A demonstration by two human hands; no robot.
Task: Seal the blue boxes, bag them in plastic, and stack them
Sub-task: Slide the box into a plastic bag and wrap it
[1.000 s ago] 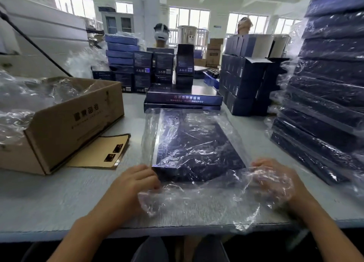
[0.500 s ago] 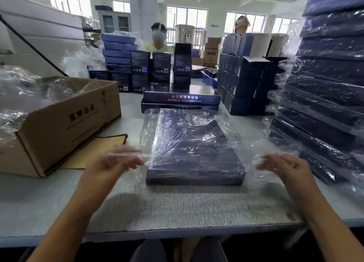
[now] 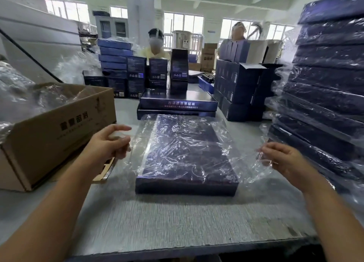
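Note:
A flat dark blue box (image 3: 186,186) lies on the grey table (image 3: 177,218) in front of me, its far part inside a clear plastic bag (image 3: 222,135). The bag's open mouth faces me and the box's near end sticks out of it. My left hand (image 3: 107,145) is at the bag's left edge with curled fingers pinching the film. On the bag's right side, my right hand (image 3: 281,159) pinches the loose film. A tall stack of bagged blue boxes (image 3: 325,96) stands at the right.
Two unbagged flat blue boxes (image 3: 177,104) lie just behind the bagged one. An open cardboard carton (image 3: 59,127) holding plastic sits at the left, with a tan card (image 3: 105,173) beside it. Upright blue cartons (image 3: 236,88) stand behind, and a masked person (image 3: 155,45) sits across the table.
Both hands lifted from the box's near end and spread out to the bag's two sides. The bag's mouth slid back, leaving the near end of the box bare.

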